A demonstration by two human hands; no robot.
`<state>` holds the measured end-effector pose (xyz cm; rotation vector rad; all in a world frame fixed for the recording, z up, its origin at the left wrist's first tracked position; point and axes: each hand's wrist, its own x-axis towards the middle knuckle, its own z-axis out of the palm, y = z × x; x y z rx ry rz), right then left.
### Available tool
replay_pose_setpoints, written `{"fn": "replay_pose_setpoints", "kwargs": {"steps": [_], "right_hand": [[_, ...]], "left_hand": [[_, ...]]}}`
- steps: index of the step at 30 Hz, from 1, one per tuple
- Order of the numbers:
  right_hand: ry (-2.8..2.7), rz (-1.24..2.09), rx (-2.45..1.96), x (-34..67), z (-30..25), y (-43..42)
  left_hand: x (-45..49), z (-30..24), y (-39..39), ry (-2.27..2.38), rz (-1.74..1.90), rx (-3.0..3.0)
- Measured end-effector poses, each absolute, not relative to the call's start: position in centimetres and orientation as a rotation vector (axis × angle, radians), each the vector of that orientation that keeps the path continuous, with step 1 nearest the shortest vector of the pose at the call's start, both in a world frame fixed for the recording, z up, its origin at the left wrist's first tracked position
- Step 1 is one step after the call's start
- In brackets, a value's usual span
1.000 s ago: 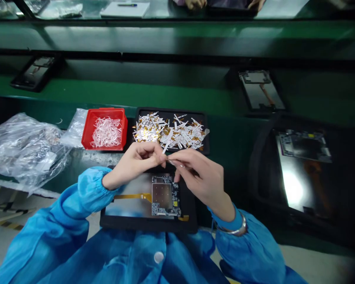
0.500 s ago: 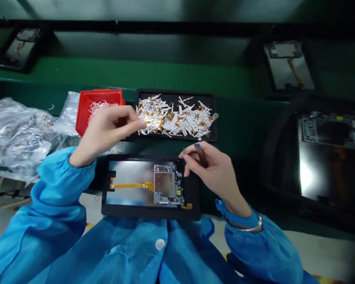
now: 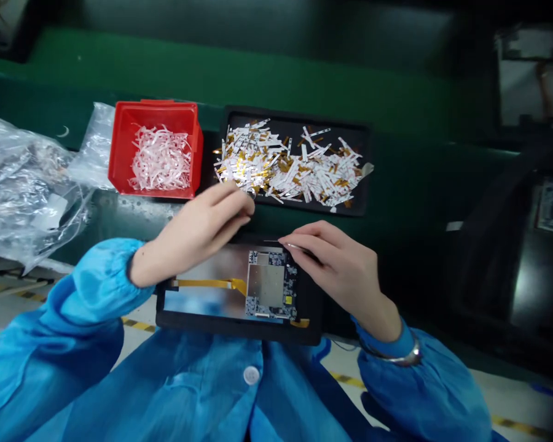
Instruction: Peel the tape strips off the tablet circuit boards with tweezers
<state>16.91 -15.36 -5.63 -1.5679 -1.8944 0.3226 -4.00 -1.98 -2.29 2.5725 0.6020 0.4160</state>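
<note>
Strips (image 3: 306,178) with illegible markings lie by the left hand (image 3: 198,226), grip unclear; right hand (image 3: 343,264) pinches a tool (image 3: 298,247).

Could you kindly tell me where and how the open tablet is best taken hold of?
The open tablet lies flat, so I'd grip the middle of its near black border, coming from the wearer's side: the circuit board and orange ribbon sit inside that border, and the left hand and right hand are nearer the far edge.
</note>
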Motion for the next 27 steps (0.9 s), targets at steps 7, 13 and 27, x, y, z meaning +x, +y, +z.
{"fn": "replay_pose_setpoints", "kwargs": {"steps": [7, 13, 27], "right_hand": [[-2.038, 0.334, -1.585, 17.2, -5.5, -15.1], [-2.027, 0.337, -1.589, 17.2, -5.6, -15.1], [-2.156, 0.716, -1.749, 18.3, -3.5, -14.8]], "left_hand": [[-5.2, -4.3, -4.6, 0.647, 0.426, 2.338], [-4.9, -4.1, -4.5, 0.653, 0.388, 2.273], [-4.9, -5.2, -4.6, 0.258, 0.312, 2.684]]}}
